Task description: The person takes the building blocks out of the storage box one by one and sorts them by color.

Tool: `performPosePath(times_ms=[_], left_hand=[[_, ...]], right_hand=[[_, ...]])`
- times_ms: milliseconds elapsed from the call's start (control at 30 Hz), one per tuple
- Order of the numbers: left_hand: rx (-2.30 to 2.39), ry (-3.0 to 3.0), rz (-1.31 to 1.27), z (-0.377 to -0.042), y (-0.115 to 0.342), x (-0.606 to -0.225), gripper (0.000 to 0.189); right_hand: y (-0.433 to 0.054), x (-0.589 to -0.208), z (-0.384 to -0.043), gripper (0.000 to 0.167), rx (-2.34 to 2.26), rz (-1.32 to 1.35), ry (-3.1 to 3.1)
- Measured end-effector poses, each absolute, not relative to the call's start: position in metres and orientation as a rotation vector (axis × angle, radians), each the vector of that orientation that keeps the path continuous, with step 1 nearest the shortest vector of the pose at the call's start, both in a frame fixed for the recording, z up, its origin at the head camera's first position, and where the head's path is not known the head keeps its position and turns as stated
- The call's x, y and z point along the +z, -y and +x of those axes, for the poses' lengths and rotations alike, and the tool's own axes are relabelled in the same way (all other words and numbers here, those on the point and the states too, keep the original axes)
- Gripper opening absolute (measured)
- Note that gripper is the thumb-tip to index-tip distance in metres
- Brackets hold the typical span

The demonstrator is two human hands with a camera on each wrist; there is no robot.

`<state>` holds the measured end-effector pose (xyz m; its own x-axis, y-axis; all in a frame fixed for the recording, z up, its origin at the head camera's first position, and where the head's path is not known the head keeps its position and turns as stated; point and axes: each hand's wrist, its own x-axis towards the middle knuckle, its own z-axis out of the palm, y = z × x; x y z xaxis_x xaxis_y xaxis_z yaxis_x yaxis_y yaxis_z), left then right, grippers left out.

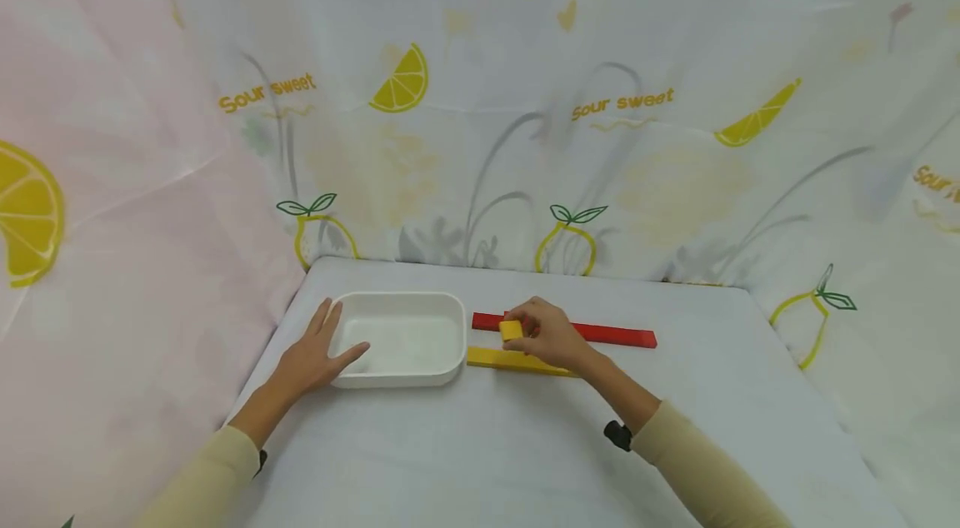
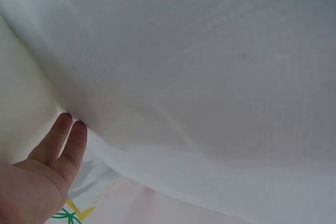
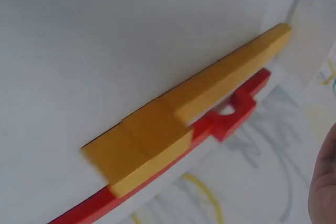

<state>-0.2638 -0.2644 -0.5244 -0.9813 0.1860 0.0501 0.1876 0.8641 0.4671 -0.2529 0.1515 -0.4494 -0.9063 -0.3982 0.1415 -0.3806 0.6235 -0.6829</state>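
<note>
In the head view my right hand (image 1: pixel 546 334) pinches a small yellow block (image 1: pixel 512 331) between thumb and fingers. Just under it lie a long yellow strip (image 1: pixel 486 357) and, farther back, a long red strip (image 1: pixel 615 335), partly covered by the hand. The right wrist view has the yellow strip (image 3: pixel 231 66) with a wider yellow part near its lower end, and the red strip (image 3: pixel 84 208) with a raised red piece (image 3: pixel 233 114) beside it. My left hand (image 1: pixel 307 357) rests with spread, straight fingers on the left side of a white rectangular tray (image 1: pixel 397 381).
A white cloth-covered tabletop (image 1: pixel 420 461) carries everything. A lemon-printed curtain (image 1: pixel 480 95) rises at the back and both sides. The tray's right end stands close to the left ends of the strips.
</note>
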Motion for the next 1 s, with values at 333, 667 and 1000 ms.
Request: performPosePath(times_ms=[333,667,1000], left_hand=[[-0.754,3.06,-0.349,-0.266,0.263,-0.519,0.103],[-0.774,3.049,-0.345,-0.271,0.271,-0.521,0.103],[-0.788,3.042,-0.361,-0.274,0.27,-0.521,0.103]], right_hand=[[-0.273,-0.468,-0.233,0.034,-1.145,-0.314,-2.982],[-0.316,-0.509,-0.229,0.033,-0.959,-0.171,-2.9],[-0.305,-0.517,-0.232,0.034,-0.877,-0.207,-2.886]])
